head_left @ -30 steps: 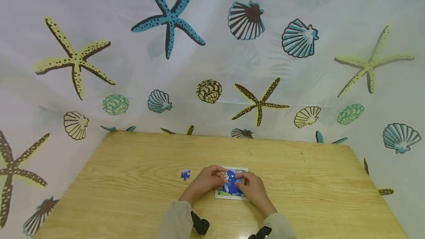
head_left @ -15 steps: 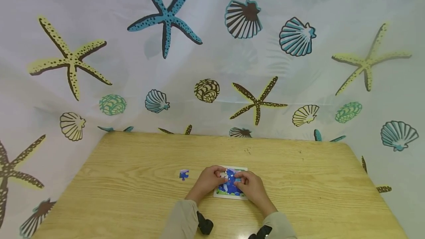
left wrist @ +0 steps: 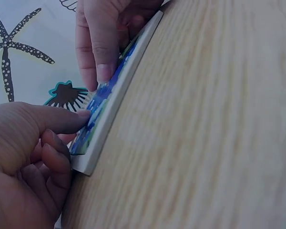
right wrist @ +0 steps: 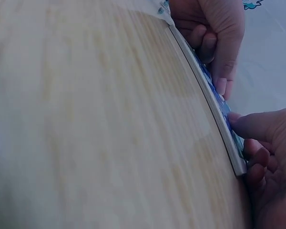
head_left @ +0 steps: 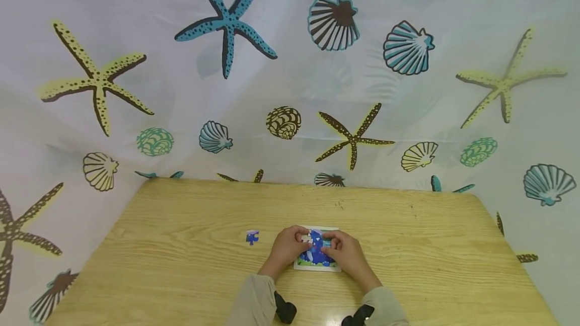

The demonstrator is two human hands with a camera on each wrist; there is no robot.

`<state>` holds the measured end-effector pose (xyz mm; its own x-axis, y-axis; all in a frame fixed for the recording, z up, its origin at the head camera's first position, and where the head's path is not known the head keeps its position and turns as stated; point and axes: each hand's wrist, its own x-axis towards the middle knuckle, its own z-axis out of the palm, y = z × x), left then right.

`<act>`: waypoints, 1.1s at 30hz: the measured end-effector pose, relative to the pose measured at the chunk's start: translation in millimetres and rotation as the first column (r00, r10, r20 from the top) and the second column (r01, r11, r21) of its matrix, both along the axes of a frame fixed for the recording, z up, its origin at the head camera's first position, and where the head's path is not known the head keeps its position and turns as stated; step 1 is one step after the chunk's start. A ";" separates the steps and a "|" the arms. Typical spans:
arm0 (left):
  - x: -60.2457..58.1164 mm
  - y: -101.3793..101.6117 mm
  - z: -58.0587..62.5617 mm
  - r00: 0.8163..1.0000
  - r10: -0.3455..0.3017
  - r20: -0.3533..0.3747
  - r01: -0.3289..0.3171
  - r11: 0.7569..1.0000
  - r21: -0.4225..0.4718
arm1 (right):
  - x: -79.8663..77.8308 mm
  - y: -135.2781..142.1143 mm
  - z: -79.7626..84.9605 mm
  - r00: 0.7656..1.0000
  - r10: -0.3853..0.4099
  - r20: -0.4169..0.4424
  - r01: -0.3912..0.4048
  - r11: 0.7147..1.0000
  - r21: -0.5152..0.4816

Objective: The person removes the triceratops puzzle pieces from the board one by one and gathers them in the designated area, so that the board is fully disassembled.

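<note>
A small jigsaw puzzle (head_left: 318,256) with a blue, purple and green picture lies flat in a white-edged tray, between both hands. My left hand (head_left: 284,249) holds its left side, thumb and index finger spread on the picture; a pale gap shows between them. From the right, my right hand (head_left: 350,253) holds the puzzle, thumb and index finger on its surface. In the left wrist view the left thumb (left wrist: 62,119) presses on the picture while other fingers curl beside the tray's edge (left wrist: 120,102). The right wrist view shows the right thumb (right wrist: 252,125) on the puzzle too.
One loose blue and purple puzzle piece (head_left: 252,237) lies left of the left hand on the wooden table (head_left: 181,245). A white curtain (head_left: 281,74) printed with starfish and shells hangs behind the table and along its sides. Black camera mounts sit at both wrists.
My left hand and forearm have shifted slightly right, baring the pale gap in the puzzle. The right hand keeps nearly the same place, its index finger a little more bent. The loose piece stays put.
</note>
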<state>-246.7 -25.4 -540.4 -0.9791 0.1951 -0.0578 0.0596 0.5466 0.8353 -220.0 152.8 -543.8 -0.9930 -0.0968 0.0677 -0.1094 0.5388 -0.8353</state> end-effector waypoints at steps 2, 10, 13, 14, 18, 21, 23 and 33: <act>0.7 0.6 0.4 1.000 0.005 0.012 -0.005 1.000 -0.003 | -0.9 0.8 0.4 1.000 0.004 0.010 -0.004 1.000 0.000; 2.5 0.4 1.2 0.999 0.030 0.037 -0.032 0.999 0.038 | -2.2 1.8 2.0 0.999 0.007 0.032 -0.007 1.000 0.005; 3.1 0.7 1.5 0.998 0.041 0.045 -0.043 0.998 0.050 | -1.9 1.7 3.3 0.999 0.003 0.038 -0.003 1.000 -0.001; 3.2 0.9 1.7 0.998 0.044 0.047 -0.047 0.997 0.054 | -1.8 1.7 3.4 0.999 0.000 0.042 0.000 1.000 -0.004; 4.3 2.1 3.6 0.996 0.058 0.061 -0.062 0.996 0.066 | -1.4 1.5 4.8 0.998 -0.018 0.062 0.018 1.000 -0.001; 5.1 3.6 4.2 0.995 0.070 0.070 -0.075 0.995 0.072 | -0.7 1.2 5.8 0.997 -0.030 0.076 0.030 1.000 0.008; 5.0 4.6 3.7 0.993 0.083 0.080 -0.089 0.993 0.076 | -0.7 0.9 6.2 0.996 -0.035 0.082 0.035 0.999 0.007; 9.9 6.6 3.5 0.993 0.118 0.011 -0.118 0.988 0.100 | -1.9 0.8 4.6 0.997 -0.032 0.066 0.031 0.999 0.009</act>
<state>-236.8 -18.8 -536.9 -0.9953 0.0831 -0.0490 -0.0050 0.4629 0.8864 -221.9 153.6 -539.2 -0.9978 -0.0657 0.0007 -0.0366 0.5477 -0.8358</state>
